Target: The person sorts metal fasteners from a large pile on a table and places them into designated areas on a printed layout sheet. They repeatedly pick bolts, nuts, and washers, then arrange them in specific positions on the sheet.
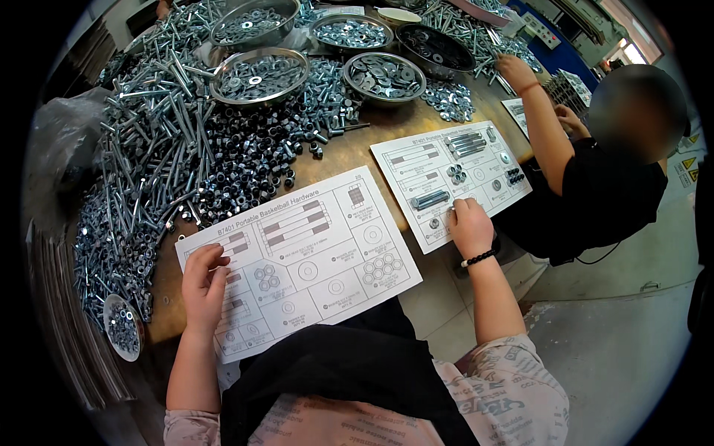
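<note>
The left hand [204,281] lay palm down with its fingers curled loosely inward, the bare forearm running straight up from the lower edge. The right hand [470,227] reached farther forward and to the right, knuckles up and fingers bent under, its arm stretched out nearly straight. A dark beaded band circled the right wrist.

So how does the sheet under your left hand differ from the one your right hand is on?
The near sheet under the left hand has only printed outlines, with no hardware on it; the far sheet under the right hand already carries bolts, nuts and washers on its outlines. The near sheet overhangs the table edge toward the person; the far one lies further right. Both show the same kind of white printed layout.
</note>
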Tool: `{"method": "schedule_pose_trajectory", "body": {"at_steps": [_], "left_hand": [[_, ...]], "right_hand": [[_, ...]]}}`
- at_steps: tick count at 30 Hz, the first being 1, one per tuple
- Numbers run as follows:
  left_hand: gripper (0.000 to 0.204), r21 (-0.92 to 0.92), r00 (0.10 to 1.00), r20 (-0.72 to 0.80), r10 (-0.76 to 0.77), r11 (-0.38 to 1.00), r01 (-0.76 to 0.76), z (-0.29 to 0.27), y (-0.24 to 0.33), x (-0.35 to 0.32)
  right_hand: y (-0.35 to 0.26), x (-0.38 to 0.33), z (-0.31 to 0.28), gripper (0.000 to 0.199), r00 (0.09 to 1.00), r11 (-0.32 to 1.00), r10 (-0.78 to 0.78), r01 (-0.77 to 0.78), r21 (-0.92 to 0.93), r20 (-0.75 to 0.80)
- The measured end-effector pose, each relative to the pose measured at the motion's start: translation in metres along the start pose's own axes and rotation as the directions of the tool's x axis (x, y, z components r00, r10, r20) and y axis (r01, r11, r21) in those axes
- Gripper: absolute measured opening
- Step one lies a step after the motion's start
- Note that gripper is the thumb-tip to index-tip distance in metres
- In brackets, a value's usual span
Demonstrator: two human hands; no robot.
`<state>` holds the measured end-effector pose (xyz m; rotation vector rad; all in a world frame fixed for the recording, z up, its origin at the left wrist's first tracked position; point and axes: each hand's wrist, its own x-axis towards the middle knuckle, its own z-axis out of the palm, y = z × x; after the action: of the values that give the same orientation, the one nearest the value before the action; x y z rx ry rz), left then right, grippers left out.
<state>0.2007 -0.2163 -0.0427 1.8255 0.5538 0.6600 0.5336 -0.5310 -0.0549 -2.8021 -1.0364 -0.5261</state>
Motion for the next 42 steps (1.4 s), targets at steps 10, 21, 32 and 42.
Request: {"method": "schedule_pose_trajectory", "body": {"at_steps": [10, 21, 32, 42], "left_hand": [[0.033, 0.009, 0.998, -0.057, -0.024, 1.000, 0.024, -0.012, -0.004, -0.011], [0.032, -0.022, 0.995, -0.072, -0.067, 0.998, 0.066, -0.013, -0.004, -0.009], [0.030, -0.023, 0.994, -0.057, -0.092, 0.996, 0.091, -0.010, -0.008, -0.005], [0.031, 0.255, 0.972, 0.196, 0.126, 0.951, -0.174, 0.047, 0.024, 0.091]], "right_hand": [[0.006, 0.008, -0.017, 0.029, 0.964, 0.929, 0.065, -0.152, 0.338, 0.257], [0.019, 0.021, -0.026, 0.025, 0.879, 0.901, -0.068, -0.150, 0.408, 0.473], [0.019, 0.041, -0.042, 0.028, 0.924, 0.824, -0.129, -0.103, 0.557, 0.361], [-0.108, 0.162, 0.031, 0.019, 0.898, 0.770, -0.395, 0.208, 0.603, 0.195]]}}
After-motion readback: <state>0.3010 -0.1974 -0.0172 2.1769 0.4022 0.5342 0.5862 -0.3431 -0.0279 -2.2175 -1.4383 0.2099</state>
